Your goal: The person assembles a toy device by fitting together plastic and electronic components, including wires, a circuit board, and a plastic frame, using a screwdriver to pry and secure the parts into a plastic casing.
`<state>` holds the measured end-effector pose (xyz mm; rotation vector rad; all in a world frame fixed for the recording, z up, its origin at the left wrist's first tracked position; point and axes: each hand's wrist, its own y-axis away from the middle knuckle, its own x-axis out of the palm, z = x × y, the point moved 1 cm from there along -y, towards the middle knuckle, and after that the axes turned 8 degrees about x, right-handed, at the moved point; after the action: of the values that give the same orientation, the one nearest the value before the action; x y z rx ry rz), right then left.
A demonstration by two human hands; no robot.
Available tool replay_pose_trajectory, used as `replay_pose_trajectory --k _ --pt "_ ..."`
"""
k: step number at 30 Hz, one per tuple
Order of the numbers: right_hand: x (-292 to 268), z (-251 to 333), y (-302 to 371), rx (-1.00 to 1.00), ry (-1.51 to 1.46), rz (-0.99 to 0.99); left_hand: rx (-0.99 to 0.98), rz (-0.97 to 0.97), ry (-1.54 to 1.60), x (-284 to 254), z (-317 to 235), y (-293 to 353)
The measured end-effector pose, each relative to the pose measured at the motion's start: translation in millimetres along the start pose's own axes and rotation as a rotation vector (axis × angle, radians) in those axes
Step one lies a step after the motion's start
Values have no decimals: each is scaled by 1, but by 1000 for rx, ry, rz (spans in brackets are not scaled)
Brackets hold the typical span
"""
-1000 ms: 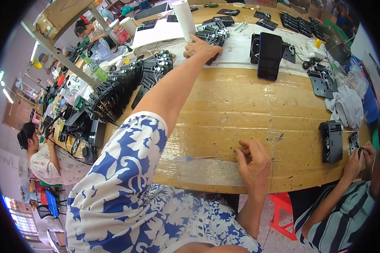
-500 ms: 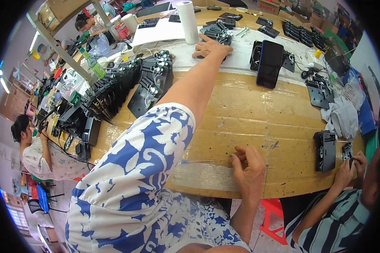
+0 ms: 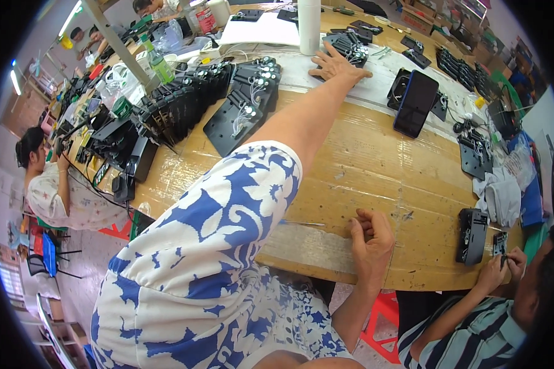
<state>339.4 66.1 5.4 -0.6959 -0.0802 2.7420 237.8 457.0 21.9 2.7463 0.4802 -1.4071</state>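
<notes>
My left hand (image 3: pixel 340 66) reaches far across the table with its fingers spread. It lies at the near edge of a group of black plates with white wires and round silvery parts (image 3: pixel 349 46), beside a tall white bottle (image 3: pixel 309 27). Whether its fingertips press on a plate is hard to make out. My right hand (image 3: pixel 373 237) rests near the table's front edge, its fingers loosely curled and apart from the thumb, with nothing visible in it. Left of it lies a thin pen (image 3: pixel 305 224), partly covered by my left sleeve.
A dark phone (image 3: pixel 416 103) leans upright at the right. Rows of black plates with wires (image 3: pixel 243 114) stand at the left. Near a co-worker's hands (image 3: pixel 501 270) at the right lies a black case (image 3: pixel 472 237). Brown, taped cardboard (image 3: pixel 351 160) covers the table.
The view has shifted, so the table's things appear farther right. My left hand's fingers look more spread over the same place. My right hand stays near the front edge.
</notes>
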Motion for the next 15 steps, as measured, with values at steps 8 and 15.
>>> replay_pose_trajectory --k 8,15 --pt "3 1 0 3 -5 -1 56 80 -170 -4 15 6" --pt "1 4 1 18 -3 0 80 34 -190 -6 12 0"
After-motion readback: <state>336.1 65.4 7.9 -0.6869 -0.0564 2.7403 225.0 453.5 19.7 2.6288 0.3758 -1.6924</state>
